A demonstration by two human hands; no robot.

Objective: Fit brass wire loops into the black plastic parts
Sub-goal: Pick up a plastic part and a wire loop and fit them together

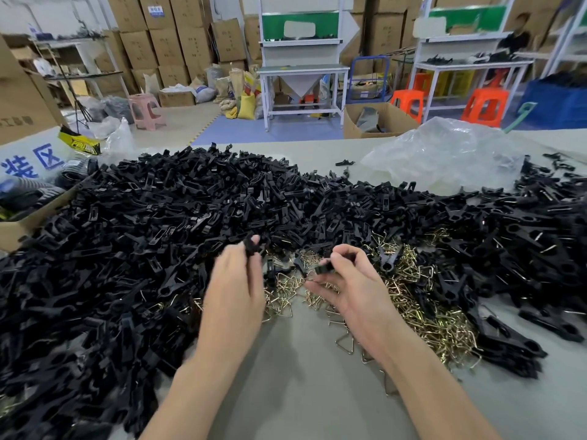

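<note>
Gathering stage: pinching a black plastic part [252, 246] in left hand [235, 281], gripping a second part [327, 268] in right hand [349, 284] at 3 o'clock, likely needing brass wire loops [284, 295] at 6 o'clock next.

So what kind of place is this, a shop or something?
Most likely a small factory or assembly workshop: cardboard boxes stacked at the back, metal workbenches, and a table heaped with black plastic parts and brass wire loops.

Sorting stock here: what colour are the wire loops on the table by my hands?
Shiny brass-gold; the wire loops show best in the head view.
</note>
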